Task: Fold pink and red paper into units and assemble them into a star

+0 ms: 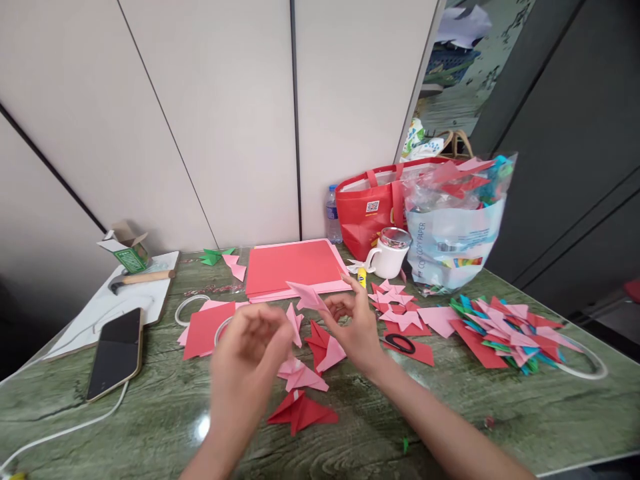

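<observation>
My right hand (354, 327) pinches a folded pink paper piece (306, 296) between thumb and fingers, its pointed end to the left. My left hand (250, 360) is raised nearby, blurred by motion, its fingers loosely curled and nothing visible in it. On the table below and between the hands are a pink folded piece (295, 325), a red and pink folded piece (323, 347), another pink folded piece (303, 375) and a red folded piece (301, 412).
Red and pink sheets (295, 263) lie at the back. Star-shaped paper pieces (395, 300), black-handled scissors (400, 343) and a colourful paper pile (520, 327) are to the right. A white mug (390, 257) stands before a red bag (365, 213). A phone (116, 353) and hammer (143, 279) lie left.
</observation>
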The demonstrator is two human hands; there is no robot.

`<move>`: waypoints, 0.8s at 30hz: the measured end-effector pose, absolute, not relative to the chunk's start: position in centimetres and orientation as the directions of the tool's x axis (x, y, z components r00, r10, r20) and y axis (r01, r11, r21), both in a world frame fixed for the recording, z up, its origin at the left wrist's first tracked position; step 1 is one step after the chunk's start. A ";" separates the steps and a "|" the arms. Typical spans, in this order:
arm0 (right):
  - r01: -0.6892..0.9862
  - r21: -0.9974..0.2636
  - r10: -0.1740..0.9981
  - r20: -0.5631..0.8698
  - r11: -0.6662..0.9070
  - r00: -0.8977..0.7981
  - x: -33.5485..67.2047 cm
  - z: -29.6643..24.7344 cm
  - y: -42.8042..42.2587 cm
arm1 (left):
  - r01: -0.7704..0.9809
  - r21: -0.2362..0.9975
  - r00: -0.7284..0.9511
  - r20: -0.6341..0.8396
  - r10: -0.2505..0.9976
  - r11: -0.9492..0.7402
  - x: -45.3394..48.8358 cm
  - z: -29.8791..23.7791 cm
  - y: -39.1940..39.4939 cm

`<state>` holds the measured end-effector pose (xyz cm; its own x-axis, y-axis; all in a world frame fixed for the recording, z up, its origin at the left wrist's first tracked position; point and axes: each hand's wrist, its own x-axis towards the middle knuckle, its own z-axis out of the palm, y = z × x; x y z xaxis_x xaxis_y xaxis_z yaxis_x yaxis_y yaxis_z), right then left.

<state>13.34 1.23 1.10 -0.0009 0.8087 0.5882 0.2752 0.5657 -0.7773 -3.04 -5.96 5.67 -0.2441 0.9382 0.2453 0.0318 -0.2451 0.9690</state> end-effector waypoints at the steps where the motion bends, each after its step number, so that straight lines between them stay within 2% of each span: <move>1: 0.290 -0.752 0.788 0.616 0.592 -0.009 13.2 1.0 0.7 | 0.036 0.974 -0.253 0.225 0.941 -0.223 -2.3 6.0 -5.2; 5: 0.352 -0.647 0.718 0.685 0.676 -0.119 12.9 -0.2 -0.3 | -0.187 0.979 -0.175 0.052 0.983 -0.085 -0.9 5.0 -2.8; 8: 0.360 -0.618 0.703 0.686 0.699 -0.187 12.8 -1.2 -0.1 | -0.289 0.955 -0.124 0.034 0.992 -0.068 -1.1 3.5 -2.1; 14: 0.207 -0.832 0.857 0.504 0.515 -0.108 12.8 -1.4 0.0 | -0.322 0.947 0.012 0.009 1.000 -0.005 -1.9 2.7 -2.2; 19: 0.105 -0.924 0.929 0.360 0.368 -0.088 13.0 -1.1 0.1 | -0.374 0.927 -0.031 -0.038 0.999 0.023 -1.8 2.1 -2.0; 24: 0.054 -0.960 0.955 0.266 0.275 -0.133 13.1 -1.3 0.4 | -0.196 0.981 -0.083 -0.009 0.997 -0.008 -2.0 1.0 -1.7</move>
